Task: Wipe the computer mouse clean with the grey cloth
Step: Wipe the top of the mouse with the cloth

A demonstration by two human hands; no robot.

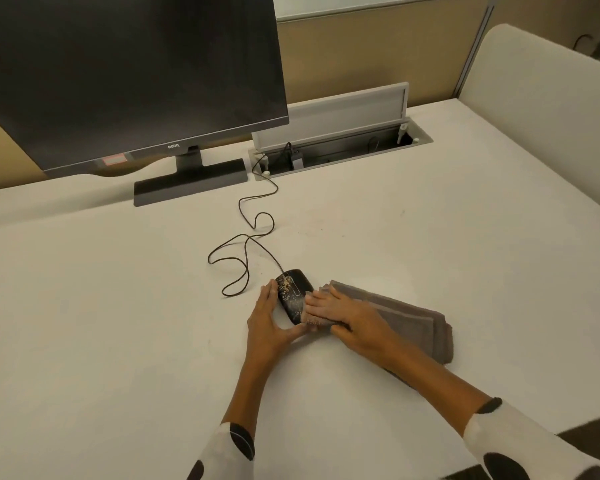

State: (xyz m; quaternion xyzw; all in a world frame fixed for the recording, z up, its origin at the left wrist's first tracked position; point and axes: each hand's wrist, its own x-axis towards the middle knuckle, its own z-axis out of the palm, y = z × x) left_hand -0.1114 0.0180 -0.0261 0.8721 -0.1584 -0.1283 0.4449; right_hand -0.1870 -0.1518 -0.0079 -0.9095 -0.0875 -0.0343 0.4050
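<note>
A black wired computer mouse (291, 289), speckled with light crumbs on its top, lies on the white desk (118, 306). My left hand (269, 322) cups its left side and near end, fingers along the body and thumb under the rear. A folded grey cloth (409, 323) lies just right of the mouse. My right hand (343, 318) rests flat on the cloth's left end and presses that end against the mouse's right side. The mouse's right rear is hidden under the cloth and fingers.
The mouse cable (243, 251) loops across the desk to an open cable tray (326, 150) at the back. A dark monitor (125, 74) on its stand (191, 181) occupies the back left. A padded partition (551, 116) borders the right side.
</note>
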